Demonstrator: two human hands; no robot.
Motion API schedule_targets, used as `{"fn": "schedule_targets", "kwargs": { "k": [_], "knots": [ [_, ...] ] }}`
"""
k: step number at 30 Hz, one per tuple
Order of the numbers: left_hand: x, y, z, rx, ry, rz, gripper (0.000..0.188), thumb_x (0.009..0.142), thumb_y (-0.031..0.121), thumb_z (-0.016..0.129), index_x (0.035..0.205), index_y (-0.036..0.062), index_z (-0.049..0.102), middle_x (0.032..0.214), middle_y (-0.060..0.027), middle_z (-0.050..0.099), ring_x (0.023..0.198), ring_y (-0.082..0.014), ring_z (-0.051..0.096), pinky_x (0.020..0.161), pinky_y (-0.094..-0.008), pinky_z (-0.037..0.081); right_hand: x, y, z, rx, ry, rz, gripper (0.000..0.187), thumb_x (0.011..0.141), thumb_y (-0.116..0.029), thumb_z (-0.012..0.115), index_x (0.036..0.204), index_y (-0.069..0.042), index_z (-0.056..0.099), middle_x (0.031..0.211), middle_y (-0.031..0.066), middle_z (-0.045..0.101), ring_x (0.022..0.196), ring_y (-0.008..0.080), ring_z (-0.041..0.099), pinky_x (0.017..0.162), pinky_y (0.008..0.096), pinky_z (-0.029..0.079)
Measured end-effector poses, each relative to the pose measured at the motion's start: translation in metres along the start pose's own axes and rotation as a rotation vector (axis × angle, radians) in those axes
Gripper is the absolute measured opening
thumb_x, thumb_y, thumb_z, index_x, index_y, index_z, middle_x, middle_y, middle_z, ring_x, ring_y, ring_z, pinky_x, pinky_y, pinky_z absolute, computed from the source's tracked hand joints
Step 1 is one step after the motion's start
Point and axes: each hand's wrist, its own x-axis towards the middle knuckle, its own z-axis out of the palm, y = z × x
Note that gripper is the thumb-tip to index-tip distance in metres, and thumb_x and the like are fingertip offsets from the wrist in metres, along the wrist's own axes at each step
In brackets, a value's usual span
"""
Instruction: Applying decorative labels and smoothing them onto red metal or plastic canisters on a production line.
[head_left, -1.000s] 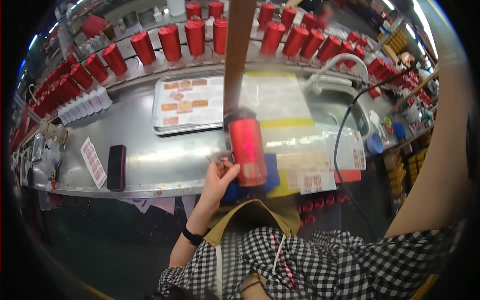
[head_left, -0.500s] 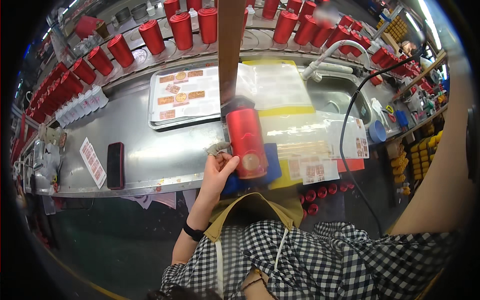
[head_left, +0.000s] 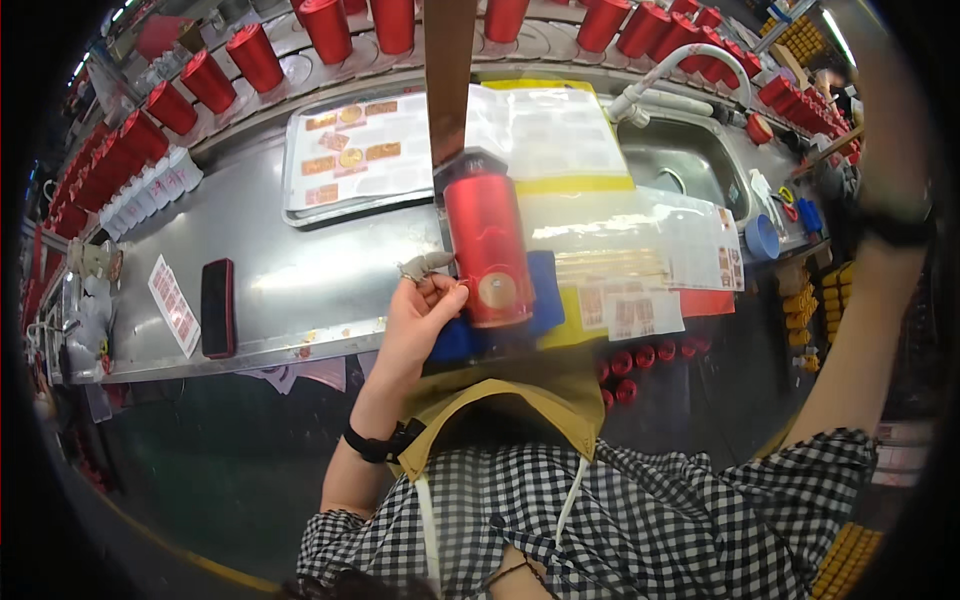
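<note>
A shiny red canister (head_left: 485,235) with a dark angular top and a round gold badge near its lower end is at the bench front, over a blue cloth (head_left: 543,290). My left hand (head_left: 425,308) is closed, pinching a small crumpled grey rag (head_left: 428,264) beside the canister's left side, its thumb tip at or against the canister wall. My right arm reaches up along the right rim, a black band at the wrist. The right hand (head_left: 893,110) is smeared by motion; its fingers cannot be made out.
A tray with a gold sticker sheet (head_left: 350,155) lies behind my left hand. A phone (head_left: 217,308) and a label strip (head_left: 174,305) are farther left. A brown post (head_left: 450,80) rises behind the canister. At right are a sink (head_left: 680,165) and blue cup (head_left: 762,237); red canisters line the back.
My right arm has swung, bringing its wrist band and blurred hand into view; the black cable across the right side is gone from view. My left hand keeps its place beside the canister.
</note>
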Motion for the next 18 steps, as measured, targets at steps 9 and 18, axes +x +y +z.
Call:
{"fn": "schedule_targets", "kwargs": {
  "k": [9, 18],
  "knots": [
    [-0.002, 0.047, 0.019, 0.191, -0.129, 0.117, 0.045, 0.096, 0.0, 0.069, 0.138, 0.0027, 0.052, 0.1, 0.0009, 0.056, 0.094, -0.0073, 0.058, 0.085, -0.0237, 0.048, -0.138, -0.062, 0.166, 0.819, -0.165, 0.573, 0.029, 0.098, -0.014, 0.071, 0.125, -0.004, 0.069, 0.105, 0.0016, 0.07, 0.079, 0.0041, 0.055, 0.074, 0.0243, 0.049],
    [-0.015, 0.096, 0.066, 0.358, -0.303, 0.135, 0.052, 0.091, -0.008, 0.07, 0.139, -0.0014, 0.052, 0.106, -0.0011, 0.055, 0.096, -0.0092, 0.057, 0.092, -0.0259, 0.049, -0.126, -0.066, 0.18, 0.944, -0.327, 0.125, 0.032, 0.09, -0.012, 0.076, 0.121, -0.006, 0.069, 0.104, 0.0079, 0.07, 0.087, 0.0184, 0.059, 0.08, 0.0314, 0.049]
  ]
}}
